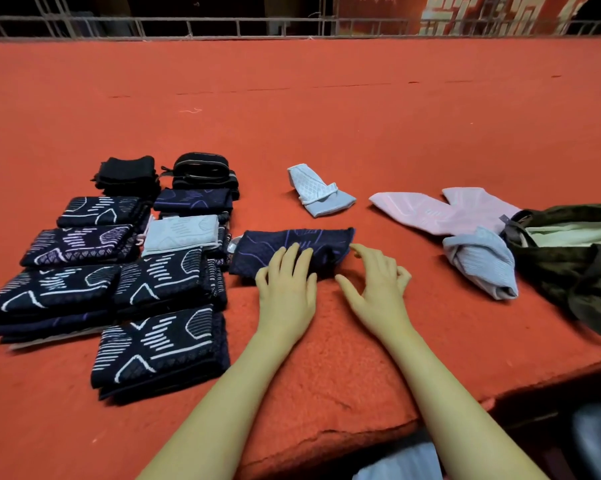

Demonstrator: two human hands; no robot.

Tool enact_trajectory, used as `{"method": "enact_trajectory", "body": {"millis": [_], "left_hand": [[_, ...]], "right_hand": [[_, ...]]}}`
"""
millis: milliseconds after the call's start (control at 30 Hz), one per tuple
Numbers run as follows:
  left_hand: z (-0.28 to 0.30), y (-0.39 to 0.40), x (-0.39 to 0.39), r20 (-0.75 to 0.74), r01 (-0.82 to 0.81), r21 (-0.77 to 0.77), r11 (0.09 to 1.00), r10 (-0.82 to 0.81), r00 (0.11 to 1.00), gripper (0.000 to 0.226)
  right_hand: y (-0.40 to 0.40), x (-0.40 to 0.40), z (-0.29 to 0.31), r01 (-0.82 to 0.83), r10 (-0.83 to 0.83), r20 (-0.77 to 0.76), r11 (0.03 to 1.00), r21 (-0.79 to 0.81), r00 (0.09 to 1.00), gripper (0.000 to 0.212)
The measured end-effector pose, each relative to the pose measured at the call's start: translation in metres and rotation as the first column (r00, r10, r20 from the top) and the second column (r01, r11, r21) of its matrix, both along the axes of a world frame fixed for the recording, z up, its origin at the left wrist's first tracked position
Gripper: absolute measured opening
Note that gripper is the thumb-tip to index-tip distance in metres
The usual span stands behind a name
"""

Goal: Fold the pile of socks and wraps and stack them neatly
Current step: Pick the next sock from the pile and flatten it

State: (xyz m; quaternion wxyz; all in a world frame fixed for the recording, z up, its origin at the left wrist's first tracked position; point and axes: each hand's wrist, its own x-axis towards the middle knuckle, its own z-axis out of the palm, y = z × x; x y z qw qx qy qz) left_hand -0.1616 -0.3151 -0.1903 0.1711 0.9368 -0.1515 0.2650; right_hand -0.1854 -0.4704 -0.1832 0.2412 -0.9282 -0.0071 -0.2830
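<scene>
A navy sock with purple lines (275, 244) lies folded on the red surface in front of me. My left hand (287, 285) rests flat on it with fingers spread. My right hand (375, 282) hovers at the sock's right end, fingers loosely bent and holding nothing. To the left stand several stacks of folded navy patterned socks (160, 344), a folded pale sock (181, 233) on one stack, and black folded wraps (202, 168). Unfolded pieces lie further right: a light blue sock (318, 195), pink socks (441, 209) and a grey-blue sock (482, 265).
The red felt-covered table (326, 109) stretches far back to a metal railing (223, 27). A camouflage bag (576, 258) lies open at the right edge. The table's front edge runs just under my forearms.
</scene>
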Motion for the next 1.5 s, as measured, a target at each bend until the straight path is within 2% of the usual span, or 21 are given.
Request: {"method": "enact_trajectory", "body": {"millis": [133,300,367,433,567,633,733,833,900,1000,1100,1167,1300,1333,1500], "left_hand": [[0.000,0.001,0.010,-0.092,0.020,-0.076,0.997,-0.027,0.995,0.044],[-0.001,0.000,0.027,-0.133,0.131,-0.101,0.986,-0.143,0.981,0.057],[-0.001,-0.002,0.032,-0.074,0.172,-0.123,0.977,-0.182,0.981,0.053],[0.000,-0.003,0.035,0.036,0.200,-0.195,0.960,-0.197,0.980,0.039],[0.003,-0.001,0.034,0.227,0.128,-0.333,0.934,-0.053,0.972,0.017],[0.004,0.000,0.033,0.267,0.071,-0.355,0.932,0.029,0.963,0.015],[0.004,0.001,0.034,0.270,-0.004,-0.348,0.937,0.104,0.957,0.019],[0.003,0.000,0.039,0.219,-0.061,-0.322,0.945,0.137,0.966,0.024],[0.004,-0.001,0.042,0.185,-0.089,-0.301,0.950,0.149,0.971,0.026],[0.002,-0.002,0.045,0.162,-0.116,-0.269,0.956,0.164,0.973,0.028],[0.001,-0.001,0.047,0.152,-0.145,-0.275,0.950,0.192,0.970,0.029],[0.001,-0.001,0.047,0.151,-0.146,-0.280,0.949,0.194,0.969,0.029],[0.003,-0.002,0.044,0.193,-0.060,-0.301,0.952,0.122,0.974,0.028],[0.004,-0.003,0.043,0.214,-0.040,-0.298,0.954,0.107,0.971,0.027],[0.003,-0.005,0.042,0.245,-0.078,-0.257,0.963,0.143,0.959,0.025]], "right_hand": [[0.003,0.008,0.000,0.033,-0.033,0.007,0.998,-0.045,0.999,0.059],[0.006,0.027,0.002,0.031,-0.027,0.098,0.999,-0.041,0.995,0.037],[0.004,0.032,0.002,0.034,-0.035,0.142,0.999,0.007,0.989,0.031],[0.003,0.033,0.002,0.032,-0.041,0.161,0.998,0.058,0.986,0.028],[0.004,0.032,0.004,0.038,-0.065,0.210,0.991,0.131,0.976,0.026],[0.004,0.031,0.005,0.029,-0.075,0.232,0.981,0.194,0.970,0.030],[0.005,0.025,0.007,-0.009,-0.052,0.290,0.979,0.204,0.956,0.050],[0.006,0.024,0.006,-0.038,0.005,0.309,0.994,0.100,0.951,0.068],[0.007,0.028,0.004,-0.021,0.010,0.264,0.999,0.038,0.965,0.072],[0.007,0.034,0.001,0.053,-0.049,0.178,0.998,-0.021,0.983,0.055],[0.005,0.035,0.001,0.076,-0.067,0.207,0.996,-0.037,0.976,0.026],[0.005,0.034,0.002,0.063,-0.056,0.226,0.998,-0.025,0.972,0.026],[0.006,0.035,0.001,0.064,-0.061,0.202,0.998,-0.006,0.977,0.058],[0.007,0.035,0.001,0.072,-0.068,0.209,0.997,-0.009,0.976,0.059],[0.007,0.033,0.003,0.140,-0.114,0.323,0.988,-0.059,0.940,0.029]]}}
